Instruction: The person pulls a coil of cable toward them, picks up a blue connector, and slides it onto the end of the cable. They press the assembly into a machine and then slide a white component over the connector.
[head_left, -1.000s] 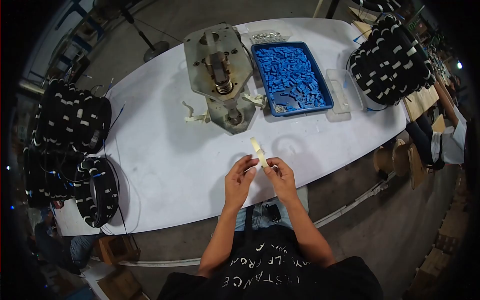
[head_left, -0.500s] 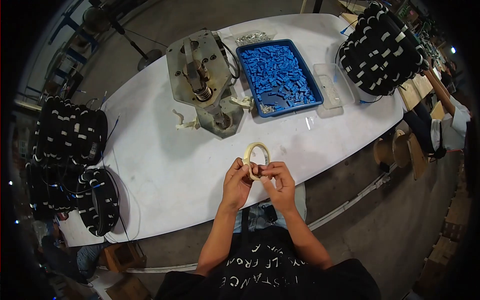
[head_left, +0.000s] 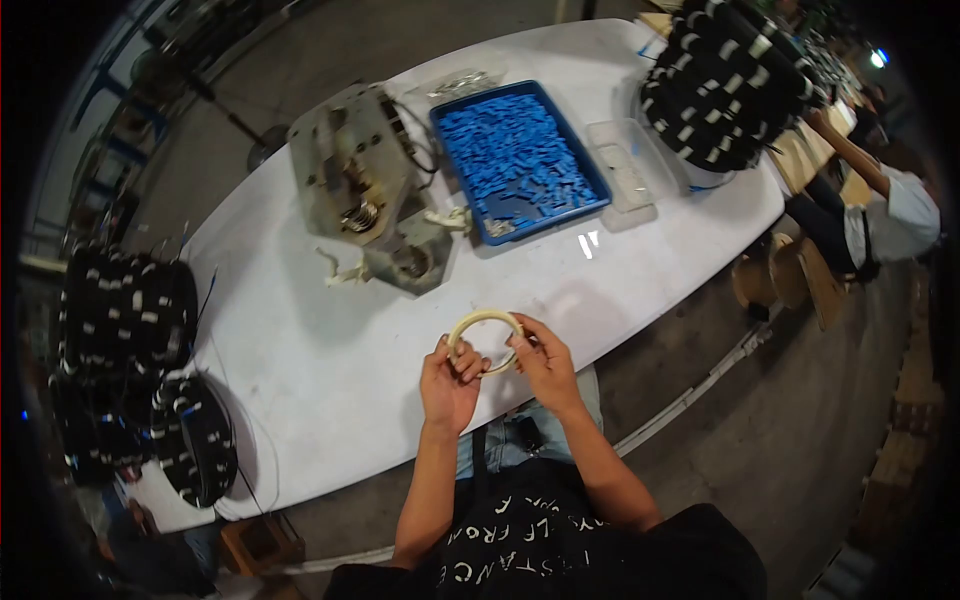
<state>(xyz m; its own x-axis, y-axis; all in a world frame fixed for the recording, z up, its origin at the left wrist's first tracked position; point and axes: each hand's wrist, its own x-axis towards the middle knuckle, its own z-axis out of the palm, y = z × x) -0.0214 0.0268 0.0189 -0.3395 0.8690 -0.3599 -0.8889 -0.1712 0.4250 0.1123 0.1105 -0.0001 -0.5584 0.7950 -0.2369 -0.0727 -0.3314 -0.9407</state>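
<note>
A roll of cream-coloured masking tape [head_left: 484, 315] is held up over the front edge of the table, in front of my body. My left hand [head_left: 450, 390] grips its left side, with fingers curled through the ring. On the right side, my right hand [head_left: 546, 368] pinches the rim between thumb and fingers. The ring faces me more widely, and white tabletop shows through its hole. Whether a loose tape end lies under the right fingers, I cannot tell.
On the white table [head_left: 290, 400] stand a metal fixture [head_left: 385, 215] with tape strips [head_left: 343, 268] by it, a blue tray [head_left: 520, 237] of small blue parts and a clear plastic box [head_left: 632, 212]. Taped black cable coils [head_left: 130, 310] sit left; more coils [head_left: 725, 85] right. Another person [head_left: 890, 215] is at right.
The tape roll has turned to show its ring more openly and shifted slightly left. My hands have moved farther apart on it. The camera view has also shifted.
</note>
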